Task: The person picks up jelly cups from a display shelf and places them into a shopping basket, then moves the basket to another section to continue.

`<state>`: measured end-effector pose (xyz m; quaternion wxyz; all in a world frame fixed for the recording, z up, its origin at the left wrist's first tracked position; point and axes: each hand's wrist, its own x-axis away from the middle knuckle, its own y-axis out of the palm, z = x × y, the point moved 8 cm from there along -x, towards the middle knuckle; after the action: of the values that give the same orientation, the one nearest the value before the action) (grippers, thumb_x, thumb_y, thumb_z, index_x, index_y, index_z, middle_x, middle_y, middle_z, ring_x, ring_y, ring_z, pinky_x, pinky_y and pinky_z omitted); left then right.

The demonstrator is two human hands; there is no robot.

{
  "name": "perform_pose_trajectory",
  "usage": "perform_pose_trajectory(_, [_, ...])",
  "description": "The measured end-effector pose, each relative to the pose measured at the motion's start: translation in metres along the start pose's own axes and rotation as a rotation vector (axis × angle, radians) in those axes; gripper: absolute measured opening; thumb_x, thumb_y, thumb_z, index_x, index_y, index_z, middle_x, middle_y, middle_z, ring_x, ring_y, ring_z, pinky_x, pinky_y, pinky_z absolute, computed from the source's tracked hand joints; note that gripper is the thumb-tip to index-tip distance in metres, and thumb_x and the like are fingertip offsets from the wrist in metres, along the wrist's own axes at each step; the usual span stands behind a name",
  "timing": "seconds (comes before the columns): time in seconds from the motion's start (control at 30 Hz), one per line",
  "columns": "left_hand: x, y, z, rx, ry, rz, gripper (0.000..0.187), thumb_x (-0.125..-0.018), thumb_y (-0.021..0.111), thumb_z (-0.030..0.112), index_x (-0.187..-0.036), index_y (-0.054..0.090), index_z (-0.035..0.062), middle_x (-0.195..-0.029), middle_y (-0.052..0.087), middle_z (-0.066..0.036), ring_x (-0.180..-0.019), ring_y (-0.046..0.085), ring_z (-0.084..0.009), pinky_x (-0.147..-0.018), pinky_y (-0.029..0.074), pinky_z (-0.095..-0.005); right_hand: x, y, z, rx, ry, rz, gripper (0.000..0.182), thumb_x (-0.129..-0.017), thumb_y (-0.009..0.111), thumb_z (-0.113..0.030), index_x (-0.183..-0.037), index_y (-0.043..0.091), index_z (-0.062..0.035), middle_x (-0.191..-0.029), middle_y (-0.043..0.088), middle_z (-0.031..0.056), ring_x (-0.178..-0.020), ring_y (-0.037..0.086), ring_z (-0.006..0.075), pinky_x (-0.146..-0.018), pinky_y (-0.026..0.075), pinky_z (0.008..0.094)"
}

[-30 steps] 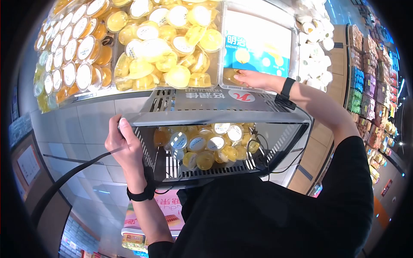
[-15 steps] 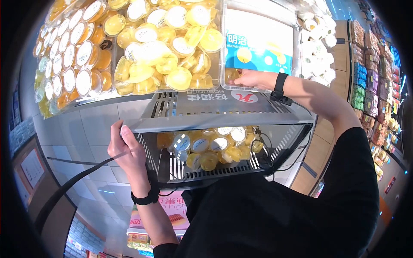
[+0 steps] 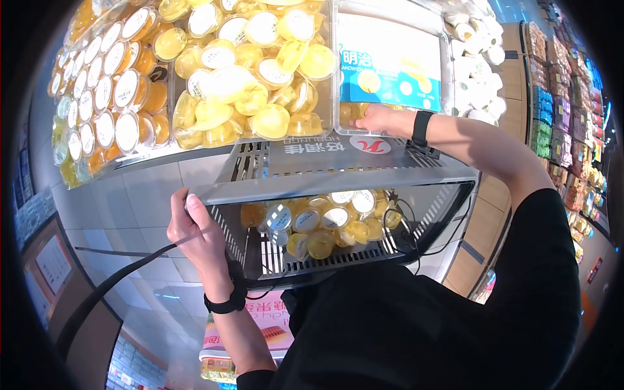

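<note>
My left hand (image 3: pixel 195 224) is closed around the left corner of a grey plastic shopping basket (image 3: pixel 338 183), thumb on top of the rim. Inside the basket lies a heap of yellow and orange jelly cups (image 3: pixel 320 244), several with white round labels. My right hand (image 3: pixel 382 119) reaches over the basket into a clear plastic bin (image 3: pixel 335 71). Its fingers are bent together at a yellowish jelly cup (image 3: pixel 350 112) low in the bin, below a blue and white sign card (image 3: pixel 390 84). The fingertips are partly hidden.
Left of that bin, another clear bin holds many yellow jelly cups (image 3: pixel 270 121). Orange cups with white lids (image 3: pixel 126 93) are stacked farther left, and white cups (image 3: pixel 480 84) stand at the right. A black cable (image 3: pixel 120 276) runs near my left hand. Packed shelves (image 3: pixel 559 117) line the right.
My right hand stays in the bin, with its fingers shifted slightly. My left hand and the basket sit a little lower and farther right in view.
</note>
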<state>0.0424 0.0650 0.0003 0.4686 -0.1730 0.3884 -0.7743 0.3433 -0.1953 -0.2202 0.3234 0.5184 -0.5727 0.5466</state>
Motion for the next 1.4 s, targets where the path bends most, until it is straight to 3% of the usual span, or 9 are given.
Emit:
perform_pose_trajectory(0.2, [0.000, 0.000, 0.003, 0.020, -0.008, -0.023, 0.027, -0.094, 0.047, 0.019, -0.094, 0.059, -0.0051, -0.053, 0.043, -0.010, -0.048, 0.040, -0.0163, -0.047, 0.035, -0.0305, -0.016, 0.001, 0.027, 0.029, 0.178, -0.137, 0.049, -0.093, 0.053, -0.043, -0.124, 0.056, -0.0046, -0.112, 0.057, 0.0063, -0.083, 0.051, 0.0142, -0.072, 0.044, 0.0303])
perform_pose_trajectory(0.27, [-0.001, 0.000, 0.003, 0.021, -0.005, -0.025, 0.028, -0.094, 0.047, 0.020, -0.094, 0.059, -0.0052, -0.053, 0.043, -0.010, -0.048, 0.040, -0.0173, -0.047, 0.036, -0.0308, -0.027, 0.003, 0.031, 0.013, 0.150, -0.210, 0.048, -0.086, 0.058, -0.051, -0.100, 0.062, -0.0052, -0.070, 0.050, 0.0016, -0.057, 0.041, 0.0132, -0.049, 0.033, 0.0316])
perform_pose_trajectory(0.4, [-0.001, 0.000, 0.001, 0.014, -0.011, -0.026, 0.029, -0.094, 0.047, 0.021, -0.094, 0.059, -0.0052, -0.053, 0.044, -0.011, -0.048, 0.041, -0.0182, -0.048, 0.037, -0.0312, -0.013, 0.003, 0.017, -0.018, 0.184, -0.241, 0.041, -0.086, 0.058, -0.047, -0.102, 0.061, -0.0093, -0.063, 0.038, -0.0025, -0.052, 0.030, 0.0087, -0.046, 0.023, 0.0273])
perform_pose_trajectory(0.6, [-0.001, 0.000, 0.002, 0.014, -0.010, -0.032, 0.029, -0.094, 0.047, 0.021, -0.094, 0.059, -0.0051, -0.054, 0.045, -0.012, -0.049, 0.043, -0.0190, -0.049, 0.038, -0.0317, 0.003, 0.005, -0.004, -0.028, 0.146, -0.186, 0.039, -0.089, 0.055, -0.038, -0.108, 0.058, -0.0040, -0.088, 0.053, 0.0098, -0.079, 0.045, 0.0177, -0.065, 0.040, 0.0355])
perform_pose_trajectory(0.7, [-0.001, 0.001, 0.001, 0.003, -0.011, -0.041, 0.028, -0.094, 0.046, 0.020, -0.094, 0.059, -0.0049, -0.054, 0.045, -0.012, -0.049, 0.042, -0.0193, -0.049, 0.037, -0.0320, -0.029, 0.011, 0.027, -0.212, 0.176, -0.155, 0.019, -0.090, 0.051, -0.030, -0.091, 0.056, -0.0112, -0.066, 0.032, -0.0026, -0.065, 0.033, 0.0139, -0.056, 0.030, 0.0308])
perform_pose_trajectory(0.77, [-0.001, 0.001, 0.002, 0.010, -0.004, -0.027, 0.027, -0.094, 0.046, 0.019, -0.094, 0.059, -0.0048, -0.055, 0.045, -0.012, -0.049, 0.042, -0.0197, -0.049, 0.037, -0.0325, -0.008, 0.003, 0.008, -0.160, 0.086, -0.159, 0.034, -0.090, 0.053, -0.027, -0.109, 0.058, 0.0008, -0.110, 0.056, 0.0167, -0.100, 0.048, 0.0243, -0.076, 0.042, 0.0428])
perform_pose_trajectory(1.1, [-0.001, 0.000, 0.003, -0.004, 0.016, -0.024, 0.027, -0.093, 0.046, 0.018, -0.094, 0.059, -0.0048, -0.056, 0.048, -0.013, -0.048, 0.045, -0.0203, -0.049, 0.039, -0.0322, -0.048, 0.001, 0.030, 0.137, 0.113, 0.008, 0.027, -0.086, 0.049, -0.014, -0.103, 0.063, 0.0016, -0.095, 0.063, 0.0182, -0.080, 0.059, 0.0273, -0.065, 0.045, 0.0396])
perform_pose_trajectory(1.17, [-0.001, 0.001, 0.002, -0.018, 0.004, -0.028, 0.026, -0.092, 0.046, 0.018, -0.094, 0.059, -0.0047, -0.056, 0.048, -0.013, -0.048, 0.046, -0.0204, -0.049, 0.039, -0.0323, -0.037, 0.007, 0.010, 0.761, -0.050, -0.030, 0.039, -0.095, 0.045, -0.030, -0.109, 0.064, 0.0018, -0.113, 0.064, 0.0184, -0.098, 0.062, 0.0316, -0.082, 0.047, 0.0447])
perform_pose_trajectory(1.4, [0.000, 0.001, 0.002, -0.016, -0.007, -0.024, 0.025, -0.092, 0.046, 0.017, -0.093, 0.059, -0.0041, -0.056, 0.048, -0.012, -0.048, 0.045, -0.0194, -0.049, 0.039, -0.0322, 0.011, 0.002, -0.016, 0.266, -0.328, -0.165, 0.050, -0.099, 0.038, -0.034, -0.133, 0.048, 0.0008, -0.138, 0.049, 0.0195, -0.128, 0.045, 0.0324, -0.106, 0.036, 0.0390])
